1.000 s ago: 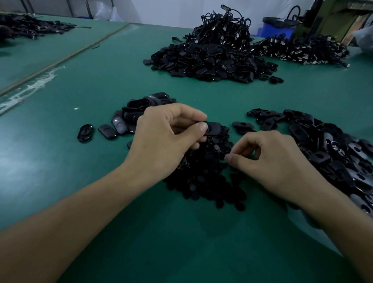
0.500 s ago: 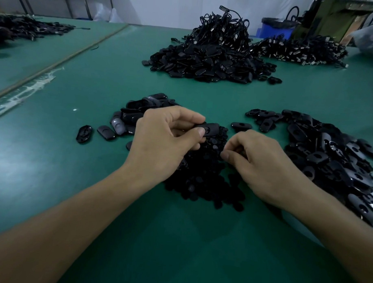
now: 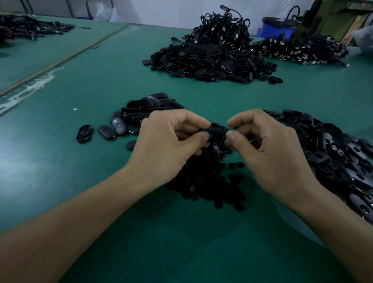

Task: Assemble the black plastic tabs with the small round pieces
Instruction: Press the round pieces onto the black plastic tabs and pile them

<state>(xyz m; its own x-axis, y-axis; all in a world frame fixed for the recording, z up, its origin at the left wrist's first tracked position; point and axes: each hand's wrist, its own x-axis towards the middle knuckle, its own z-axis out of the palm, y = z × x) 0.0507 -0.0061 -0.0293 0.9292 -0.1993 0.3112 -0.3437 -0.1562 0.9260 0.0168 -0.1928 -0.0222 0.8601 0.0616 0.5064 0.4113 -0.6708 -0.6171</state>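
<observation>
Head view: one camera, looking forward and down over both hands at a green table (image 3: 74, 179).
Left hand (image 3: 170, 145): pinching a black plastic tab (image 3: 213, 132) between thumb and curled forefinger, the other fingers folded beneath.
Tab position: lifted just above the pile of small round pieces (image 3: 207, 184), free end pointing at the right fingertips.
Right hand (image 3: 272, 152): thumb and forefinger drawn into a narrow pinch, touching or just beside the tab's free end; cannot tell whether a round piece sits between them.
Just changed: a second ago down at the near edge of the round pieces, picking; now raised and brought across to meet the tab.
Meaning for the task: probably one piece fetched and about to be pressed into the tab's hole; seating not yet visible.
Right of the fingers: loose heap of tabs (image 3: 339, 163).
Left of the fingers: smaller cluster of tabs (image 3: 144, 112).
Beyond the fingers: large far heap (image 3: 205, 59), well apart.
</observation>
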